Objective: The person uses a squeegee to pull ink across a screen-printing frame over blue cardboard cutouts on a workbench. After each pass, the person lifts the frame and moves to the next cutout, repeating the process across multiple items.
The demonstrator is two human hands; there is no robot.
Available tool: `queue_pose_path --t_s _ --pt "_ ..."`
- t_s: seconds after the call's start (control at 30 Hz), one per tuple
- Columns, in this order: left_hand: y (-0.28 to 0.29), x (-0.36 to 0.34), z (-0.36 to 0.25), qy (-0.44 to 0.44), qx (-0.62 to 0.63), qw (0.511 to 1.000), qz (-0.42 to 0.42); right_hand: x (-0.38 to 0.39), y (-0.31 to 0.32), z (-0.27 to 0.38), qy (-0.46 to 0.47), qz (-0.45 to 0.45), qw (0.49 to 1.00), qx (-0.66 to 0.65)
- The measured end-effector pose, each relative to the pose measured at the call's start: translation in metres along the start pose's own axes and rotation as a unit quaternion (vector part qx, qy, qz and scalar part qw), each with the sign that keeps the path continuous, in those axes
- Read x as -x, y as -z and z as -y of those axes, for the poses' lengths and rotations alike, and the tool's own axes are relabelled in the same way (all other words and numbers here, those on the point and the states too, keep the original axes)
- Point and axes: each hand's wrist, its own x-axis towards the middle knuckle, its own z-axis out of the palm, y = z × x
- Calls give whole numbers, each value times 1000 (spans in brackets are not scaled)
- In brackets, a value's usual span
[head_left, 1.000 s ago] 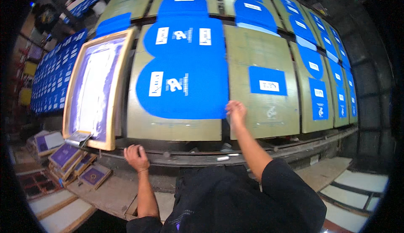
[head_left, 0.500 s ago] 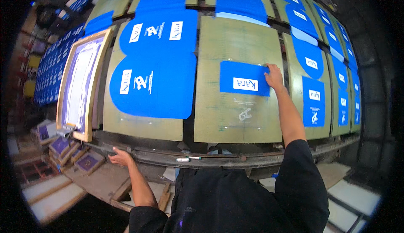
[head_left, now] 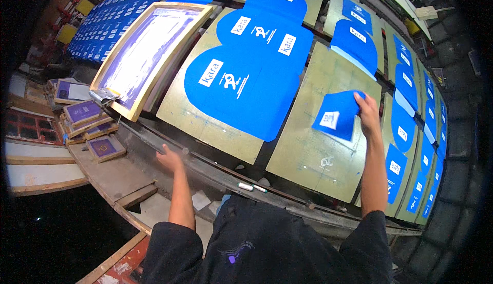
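Print table (head_left: 313, 150) | right hand (head_left: 367, 113) lifts blue piece (head_left: 336, 114) | left hand (head_left: 169, 157) on edge

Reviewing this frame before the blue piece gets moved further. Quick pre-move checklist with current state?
1. Right hand grips the small blue fabric piece at its upper corner: ok.
2. Piece is lifted off the yellow-green board, hanging folded, not flat: ok.
3. White printed patch on the piece dry: cannot tell.
4. Left hand is empty, resting at the dark table rail, free to help: ok.
5. Large blue printed panels on the neighbouring board lie flat and apart from the lifted piece: ok.
6. Wooden screen frame sits to the left, away from both hands: ok.
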Motion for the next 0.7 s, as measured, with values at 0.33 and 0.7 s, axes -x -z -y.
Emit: queue_pose_path --t_s 0.33,0.7 --pt "14 0 -6 36 106 992 61 -41 -169 63 200 -172 957 -119" --pt "13 -9 -20 98 117 981 117 34 -336 -120 -108 -229 920 -299"
